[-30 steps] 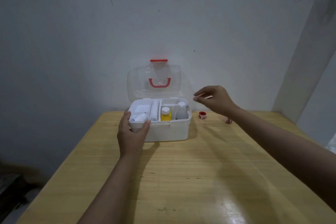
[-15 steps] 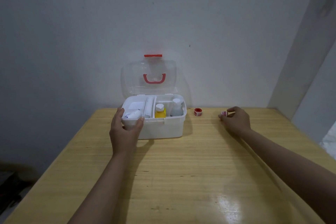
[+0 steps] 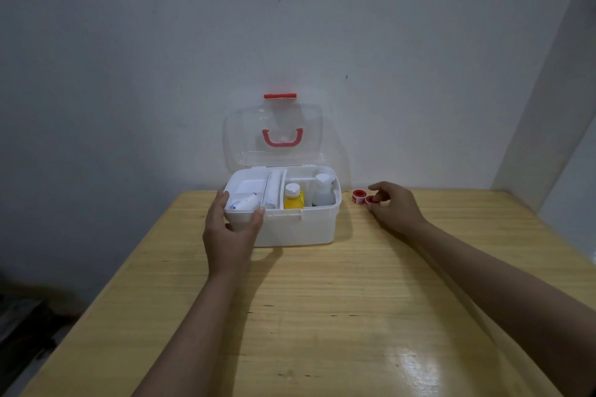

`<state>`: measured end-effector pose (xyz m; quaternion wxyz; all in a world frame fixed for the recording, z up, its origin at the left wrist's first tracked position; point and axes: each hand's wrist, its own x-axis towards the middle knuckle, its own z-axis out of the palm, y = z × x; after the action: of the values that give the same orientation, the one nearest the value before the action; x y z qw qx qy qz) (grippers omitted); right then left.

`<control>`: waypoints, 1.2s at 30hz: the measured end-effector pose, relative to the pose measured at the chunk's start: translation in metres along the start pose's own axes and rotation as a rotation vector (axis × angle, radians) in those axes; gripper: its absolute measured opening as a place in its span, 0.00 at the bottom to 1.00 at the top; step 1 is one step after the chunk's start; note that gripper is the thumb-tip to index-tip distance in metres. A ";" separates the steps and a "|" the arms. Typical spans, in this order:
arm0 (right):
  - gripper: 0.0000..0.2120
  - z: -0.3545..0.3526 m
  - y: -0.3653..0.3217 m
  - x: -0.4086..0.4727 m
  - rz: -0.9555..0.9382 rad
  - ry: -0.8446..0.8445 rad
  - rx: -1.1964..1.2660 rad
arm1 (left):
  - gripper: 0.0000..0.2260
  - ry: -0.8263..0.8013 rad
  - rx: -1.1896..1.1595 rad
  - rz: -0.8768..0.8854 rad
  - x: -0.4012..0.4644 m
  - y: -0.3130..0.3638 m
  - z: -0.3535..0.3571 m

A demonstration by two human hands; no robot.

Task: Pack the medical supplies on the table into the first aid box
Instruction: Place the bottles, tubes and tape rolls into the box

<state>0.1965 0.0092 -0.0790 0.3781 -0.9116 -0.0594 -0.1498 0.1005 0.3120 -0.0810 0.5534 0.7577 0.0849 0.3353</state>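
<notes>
- The counter [image 3: 322,316] is pale yellow wood with a fine grain and a glossy patch of reflected light near the front edge.
- The left hand [image 3: 230,235] wraps the front left corner of the first aid box [image 3: 290,229], thumb on the front rim and fingers around the left side; its grip is closed on the box.
- The first aid box is white plastic, standing at the far middle of the counter against the wall, with a divided tray in its top.
- In the left compartment lies a white tube [image 3: 245,202] with small dark print, too small to read.
- In the middle a yellow bottle [image 3: 293,200] with a white cap stands upright; its label cannot be read.
- At the right stands a clear bottle [image 3: 323,192] with a white cap.
- The right hand [image 3: 395,208] rests on the counter to the right of the box, its narrow grip pinching a small red tape roll [image 3: 371,199].
- A second red tape roll [image 3: 358,195] sits touching or just beside it, between it and the box.
- The clear lid [image 3: 274,135] stands open, with a red handle [image 3: 282,138] and a red latch [image 3: 280,96].
</notes>
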 end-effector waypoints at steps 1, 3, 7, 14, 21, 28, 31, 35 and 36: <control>0.19 0.001 -0.002 0.003 -0.010 -0.031 -0.041 | 0.32 0.000 -0.002 -0.002 0.000 -0.001 0.000; 0.20 0.003 -0.003 0.008 -0.032 -0.087 -0.160 | 0.32 0.002 -0.004 -0.005 0.000 -0.001 0.000; 0.14 0.008 -0.004 0.014 -0.050 -0.125 -0.305 | 0.32 0.008 -0.007 -0.003 0.000 0.000 0.000; 0.09 0.004 -0.018 0.012 -0.073 -0.061 -0.560 | 0.32 0.007 0.013 -0.004 0.000 -0.002 0.001; 0.08 -0.004 -0.013 -0.001 -0.142 -0.055 -0.497 | 0.32 0.012 0.005 -0.016 0.000 -0.001 0.001; 0.08 -0.022 -0.033 -0.009 -0.300 -0.012 -0.434 | 0.32 0.006 0.011 -0.023 0.000 0.003 0.000; 0.07 -0.036 -0.057 -0.008 -0.393 0.030 -0.389 | 0.32 0.003 0.023 -0.019 -0.001 0.004 0.000; 0.06 -0.045 -0.100 -0.007 -0.501 0.042 -0.318 | 0.32 -0.002 0.020 -0.022 -0.002 0.006 -0.001; 0.06 -0.044 -0.112 -0.005 -0.527 0.032 -0.308 | 0.32 -0.003 0.013 -0.026 -0.002 0.007 -0.001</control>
<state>0.1570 0.0574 0.0238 0.1845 -0.9089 -0.2645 -0.2644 0.0963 0.3092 -0.0756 0.5529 0.7606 0.0959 0.3264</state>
